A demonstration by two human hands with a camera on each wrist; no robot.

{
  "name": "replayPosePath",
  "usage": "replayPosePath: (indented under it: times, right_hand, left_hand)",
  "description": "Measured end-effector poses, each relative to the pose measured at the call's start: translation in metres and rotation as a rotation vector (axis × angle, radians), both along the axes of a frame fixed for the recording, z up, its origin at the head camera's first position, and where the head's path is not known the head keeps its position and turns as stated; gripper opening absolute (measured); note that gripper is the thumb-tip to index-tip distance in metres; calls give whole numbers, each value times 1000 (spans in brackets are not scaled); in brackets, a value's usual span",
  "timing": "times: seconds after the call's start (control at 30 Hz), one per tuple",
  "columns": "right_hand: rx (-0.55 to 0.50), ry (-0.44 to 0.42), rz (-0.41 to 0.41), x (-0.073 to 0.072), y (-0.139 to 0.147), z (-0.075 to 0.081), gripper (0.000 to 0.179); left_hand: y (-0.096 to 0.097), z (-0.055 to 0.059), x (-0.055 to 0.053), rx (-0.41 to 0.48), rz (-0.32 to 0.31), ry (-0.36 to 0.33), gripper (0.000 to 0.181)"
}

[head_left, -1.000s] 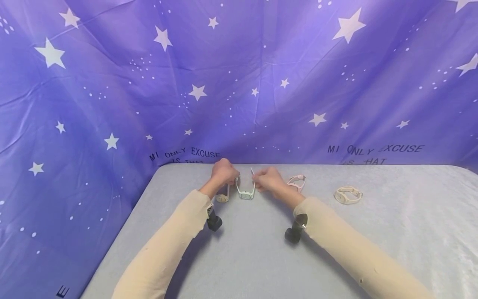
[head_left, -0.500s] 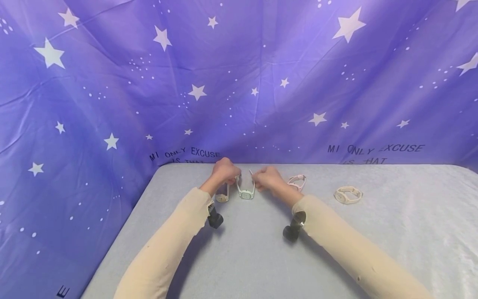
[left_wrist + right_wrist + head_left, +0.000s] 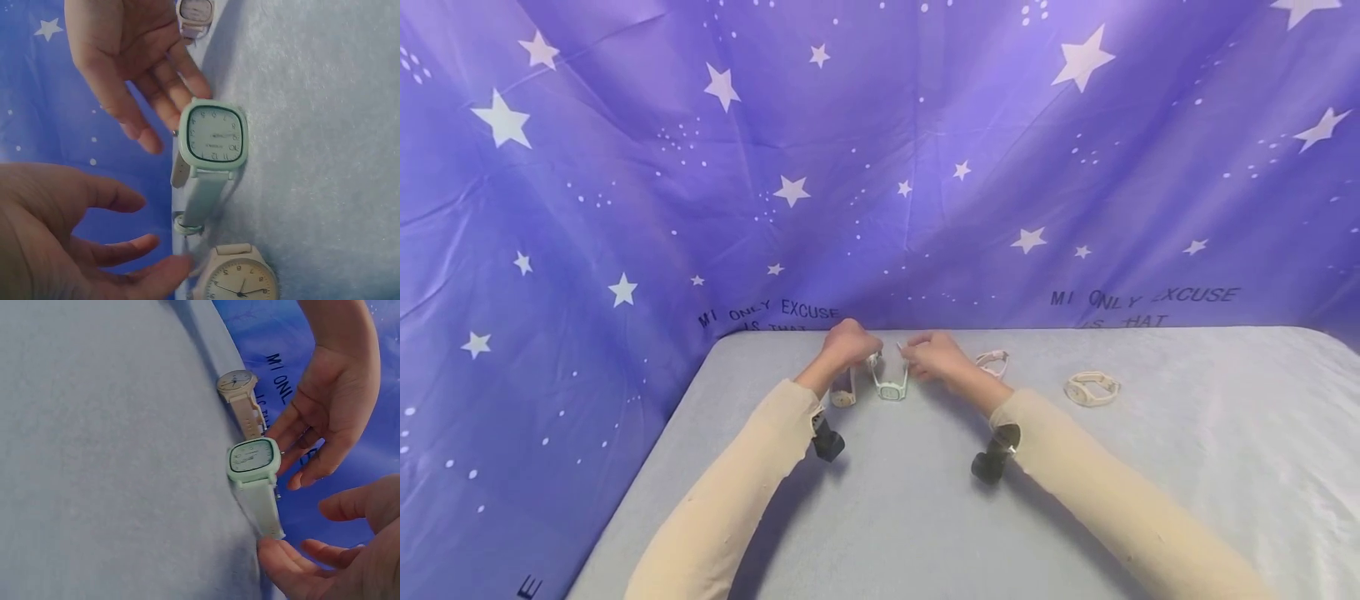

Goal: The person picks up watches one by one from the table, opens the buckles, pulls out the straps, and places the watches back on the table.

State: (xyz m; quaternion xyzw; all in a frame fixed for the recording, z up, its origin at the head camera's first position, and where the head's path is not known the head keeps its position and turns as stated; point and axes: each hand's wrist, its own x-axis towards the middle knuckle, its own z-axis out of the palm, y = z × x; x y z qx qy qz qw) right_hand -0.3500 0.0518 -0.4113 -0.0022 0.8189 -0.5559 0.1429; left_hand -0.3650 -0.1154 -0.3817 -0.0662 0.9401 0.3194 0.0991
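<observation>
A: ok so what actually changed there?

B: barely anything tbh. The head view drifted a touch, but the mint watch is on the grey table near the back edge, between both hands, same as half a second ago. I'd read that as still mid-fiddle with its strap, nothing settled

A: and the grip?

B: neither one's clamped. Right hand is loose, thumb well off the fingers, a fingertip touching the strap's end. Left hand is relaxed too, fingers apart, near a round beige watch; whether it's touching anything is hard to tell, stuff overlaps there
</observation>
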Motion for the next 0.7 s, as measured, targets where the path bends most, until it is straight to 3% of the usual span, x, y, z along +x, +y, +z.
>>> replayPosePath:
  times: [0.13, 0.27, 0.37, 0.57, 0.7]
  right_hand:
    - [59, 158, 4, 5, 11, 11, 44]
    - [121, 369, -8, 10, 29, 23, 41]
    - [134, 480, -27, 13, 45, 30, 39]
    - [169, 624, -75, 22, 77, 35, 40]
    - [223, 625, -65, 33, 95, 33, 49]
  left_hand:
    - [3, 5, 5, -36, -20, 98, 16]
    - [8, 11, 6, -9, -62, 170, 36]
    - [14, 14, 5, 34, -143, 265, 43]
    - [28, 16, 8, 164, -352, 484, 42]
    - [39, 13, 11, 166, -452, 542, 45]
